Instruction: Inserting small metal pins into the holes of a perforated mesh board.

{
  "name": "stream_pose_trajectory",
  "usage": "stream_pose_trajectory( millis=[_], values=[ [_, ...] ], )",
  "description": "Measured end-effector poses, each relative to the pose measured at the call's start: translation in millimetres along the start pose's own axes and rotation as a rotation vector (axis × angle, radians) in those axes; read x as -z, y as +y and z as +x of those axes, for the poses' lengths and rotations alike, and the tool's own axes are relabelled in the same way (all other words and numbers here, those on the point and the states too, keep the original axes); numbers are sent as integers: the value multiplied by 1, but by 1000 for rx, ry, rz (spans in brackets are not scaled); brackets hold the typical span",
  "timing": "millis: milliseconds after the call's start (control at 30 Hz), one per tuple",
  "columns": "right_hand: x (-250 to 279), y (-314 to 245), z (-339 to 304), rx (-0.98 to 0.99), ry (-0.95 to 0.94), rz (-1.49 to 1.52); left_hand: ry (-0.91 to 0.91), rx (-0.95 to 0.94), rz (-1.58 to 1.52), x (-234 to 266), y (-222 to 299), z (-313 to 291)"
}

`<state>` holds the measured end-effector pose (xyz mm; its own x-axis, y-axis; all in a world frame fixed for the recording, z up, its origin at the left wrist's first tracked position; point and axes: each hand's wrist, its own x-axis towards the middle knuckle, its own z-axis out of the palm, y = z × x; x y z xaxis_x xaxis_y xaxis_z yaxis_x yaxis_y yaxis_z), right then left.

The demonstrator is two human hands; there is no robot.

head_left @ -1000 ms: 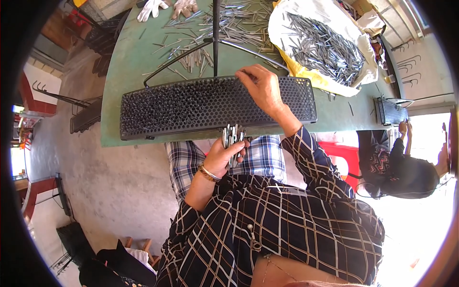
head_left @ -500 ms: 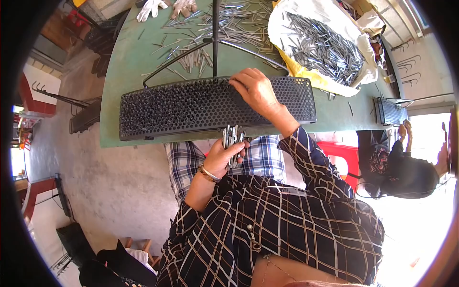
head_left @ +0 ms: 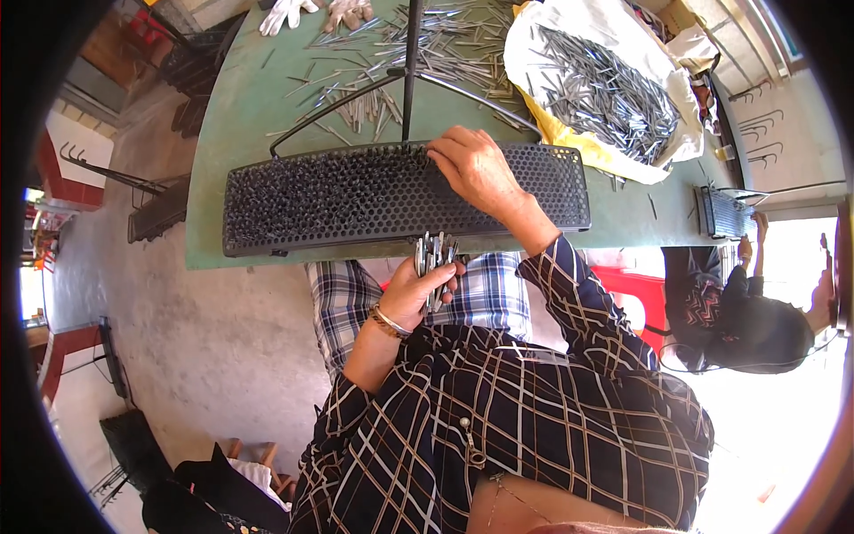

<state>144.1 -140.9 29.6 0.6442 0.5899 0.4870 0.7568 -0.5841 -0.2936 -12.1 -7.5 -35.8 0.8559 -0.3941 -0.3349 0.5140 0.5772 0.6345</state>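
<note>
A long black perforated rack (head_left: 498, 191) lies along the table's near edge. Its left part is crowded with upright dark pieces, while the round holes in the right part show bare. My right hand (head_left: 480, 173) hangs over the rack's far edge, right of the middle, fingers bent and drawn together; their tips hide whatever they may hold. Below the rack's near edge my left hand (head_left: 411, 292) is closed around a bundle of slim silvery metal pieces (head_left: 434, 254), which stick up past the thumb.
Similar metal pieces lie loose across the green table (head_left: 236, 116). A white and yellow sack (head_left: 520, 58) full of them lies at the back right. A black frame (head_left: 410, 71) rises behind the rack. Gloves (head_left: 286, 15) lie far left; a co-worker (head_left: 756, 320) sits right at another rack.
The view has shifted slightly. My right hand stays over nearly the same spot of the rack, and my left hand keeps its bundle. The co-worker's hands at the right have moved a little.
</note>
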Motion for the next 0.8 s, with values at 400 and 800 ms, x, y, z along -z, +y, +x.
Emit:
stream_pose_trajectory(
  millis=[400,800],
  values=[
    [-5,6,-5,-109,45,132,24,0,-7,-2,2,-2],
    [-8,8,-6,69,-67,-117,-7,-11,23,-1,-1,2]
  ],
)
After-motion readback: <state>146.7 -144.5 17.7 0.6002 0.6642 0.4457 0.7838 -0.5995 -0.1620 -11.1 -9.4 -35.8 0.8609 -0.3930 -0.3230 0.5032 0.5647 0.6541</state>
